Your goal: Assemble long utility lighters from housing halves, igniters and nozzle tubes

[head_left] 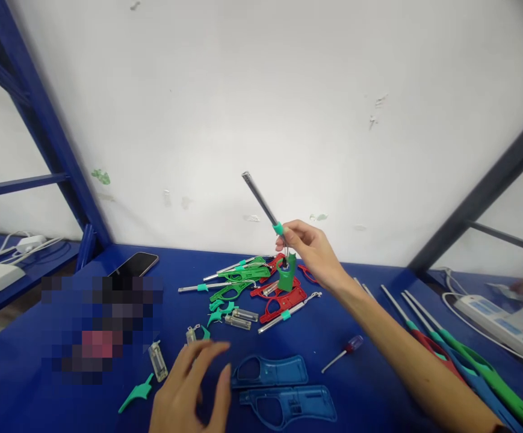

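My right hand (309,245) is closed in a pinch at the green collar of a metal lighter nozzle (260,198), which points up and to the left. Thin wires run down from the collar toward a green plastic lighter piece (286,278); I cannot tell whether it hangs from them. At the lower centre, my left hand (193,382) is open, thumb and fingers apart, with nothing visible between them. Right of it lie two blue lighter shell halves (272,370) (288,404). A clear fuel tank (191,334) lies partly behind its fingers.
Red lighter shells (283,304), green shells (234,291), nozzles and clear tanks (238,322) lie at the centre. A screwdriver (350,346) rests to the right, near several long lighters (473,361). A phone (137,264) and a green trigger (137,394) are on the left.
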The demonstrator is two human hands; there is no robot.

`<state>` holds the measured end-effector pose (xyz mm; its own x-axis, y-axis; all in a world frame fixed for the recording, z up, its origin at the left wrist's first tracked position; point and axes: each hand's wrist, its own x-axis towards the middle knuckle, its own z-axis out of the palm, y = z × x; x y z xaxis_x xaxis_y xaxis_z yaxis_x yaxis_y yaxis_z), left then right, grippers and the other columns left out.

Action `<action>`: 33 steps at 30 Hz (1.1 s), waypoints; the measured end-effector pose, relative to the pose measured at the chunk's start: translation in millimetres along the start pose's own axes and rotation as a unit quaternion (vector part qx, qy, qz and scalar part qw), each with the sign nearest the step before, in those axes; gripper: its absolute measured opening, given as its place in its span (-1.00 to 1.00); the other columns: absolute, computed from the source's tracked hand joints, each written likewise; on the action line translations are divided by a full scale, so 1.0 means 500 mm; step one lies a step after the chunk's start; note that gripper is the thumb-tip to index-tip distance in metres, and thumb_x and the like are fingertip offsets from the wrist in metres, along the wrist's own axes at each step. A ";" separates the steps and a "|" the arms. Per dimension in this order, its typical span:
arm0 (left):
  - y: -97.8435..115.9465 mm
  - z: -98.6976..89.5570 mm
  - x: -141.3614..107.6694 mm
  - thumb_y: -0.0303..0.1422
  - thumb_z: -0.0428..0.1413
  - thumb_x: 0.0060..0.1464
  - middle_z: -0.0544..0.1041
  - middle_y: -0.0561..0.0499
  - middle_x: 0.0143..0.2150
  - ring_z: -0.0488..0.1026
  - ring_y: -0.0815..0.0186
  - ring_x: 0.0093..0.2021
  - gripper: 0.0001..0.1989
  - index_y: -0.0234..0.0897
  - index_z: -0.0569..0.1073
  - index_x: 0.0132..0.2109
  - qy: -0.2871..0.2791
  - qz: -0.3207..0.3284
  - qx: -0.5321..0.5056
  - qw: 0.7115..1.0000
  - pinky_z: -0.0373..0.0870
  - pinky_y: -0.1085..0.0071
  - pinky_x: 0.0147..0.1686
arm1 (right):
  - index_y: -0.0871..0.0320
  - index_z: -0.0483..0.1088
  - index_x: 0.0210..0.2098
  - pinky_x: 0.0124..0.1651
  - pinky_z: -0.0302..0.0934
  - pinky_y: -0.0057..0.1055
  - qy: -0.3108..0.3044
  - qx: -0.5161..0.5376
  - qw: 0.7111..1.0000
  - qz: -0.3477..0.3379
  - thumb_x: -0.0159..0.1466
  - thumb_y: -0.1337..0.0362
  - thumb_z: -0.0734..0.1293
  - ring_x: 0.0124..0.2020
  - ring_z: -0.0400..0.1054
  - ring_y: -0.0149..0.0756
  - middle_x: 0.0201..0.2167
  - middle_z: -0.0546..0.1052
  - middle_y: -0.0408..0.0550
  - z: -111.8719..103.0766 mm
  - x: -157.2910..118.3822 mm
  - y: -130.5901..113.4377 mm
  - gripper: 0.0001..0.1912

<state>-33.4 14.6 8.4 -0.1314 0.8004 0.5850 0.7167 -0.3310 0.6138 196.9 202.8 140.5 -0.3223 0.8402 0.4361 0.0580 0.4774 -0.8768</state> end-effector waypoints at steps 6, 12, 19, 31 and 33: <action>0.085 0.104 0.133 -0.15 0.28 0.24 0.34 -0.28 0.49 0.27 -0.19 0.50 -0.17 -0.18 0.19 0.54 -0.068 -0.084 -0.103 0.989 0.30 -0.23 0.40 | 0.13 0.52 -0.12 -0.06 0.51 -0.21 -0.018 0.065 0.998 -0.002 0.42 -0.13 0.45 -0.25 0.58 -0.28 -0.27 0.65 -0.10 0.045 -0.014 -0.032 -0.58; 0.105 0.133 0.168 -0.17 0.16 0.36 0.70 -0.15 0.04 0.66 0.02 0.03 -0.69 -0.22 0.56 0.12 -0.100 -0.083 -0.173 0.976 0.57 0.12 0.07 | 0.05 0.49 -0.18 -0.08 0.51 -0.23 -0.010 0.118 0.993 0.007 0.34 -0.24 0.47 -0.27 0.60 -0.25 -0.29 0.67 -0.07 0.060 -0.033 -0.063 -0.53; 0.101 0.113 0.156 0.03 0.19 0.31 0.70 -0.07 -0.22 0.64 0.08 -0.22 -0.59 -0.22 0.58 -0.01 -0.067 -0.133 -0.175 0.973 0.58 0.27 -0.21 | 0.04 0.52 -0.22 -0.08 0.50 -0.23 -0.006 0.129 0.992 0.010 0.33 -0.23 0.49 -0.29 0.57 -0.25 -0.37 0.64 -0.11 0.068 -0.043 -0.036 -0.54; 0.069 0.094 0.151 -0.15 -0.01 0.46 0.69 -0.03 -0.26 0.69 0.05 -0.31 -0.67 -0.16 0.39 0.22 -0.121 -0.127 -0.026 0.984 0.49 0.29 -0.33 | 0.03 0.51 -0.18 0.00 0.48 -0.21 0.103 0.092 0.990 -0.022 0.32 -0.29 0.46 -0.27 0.58 -0.24 -0.33 0.66 -0.11 0.022 -0.012 -0.022 -0.50; 0.054 0.106 0.153 -0.29 -0.08 0.47 0.67 -0.04 -0.31 0.68 0.01 -0.37 -0.57 -0.26 0.24 0.39 -0.133 -0.118 0.005 0.984 0.45 0.28 -0.40 | 0.02 0.53 -0.18 -0.05 0.47 -0.24 0.126 0.060 0.990 -0.033 0.33 -0.27 0.46 -0.27 0.56 -0.25 -0.34 0.66 -0.11 -0.003 -0.013 -0.028 -0.52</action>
<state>12.1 93.2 41.6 -0.1121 0.9573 0.2665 0.6946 -0.1162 0.7099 199.6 191.2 150.1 -0.0740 0.8535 0.5159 -0.0724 0.5113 -0.8563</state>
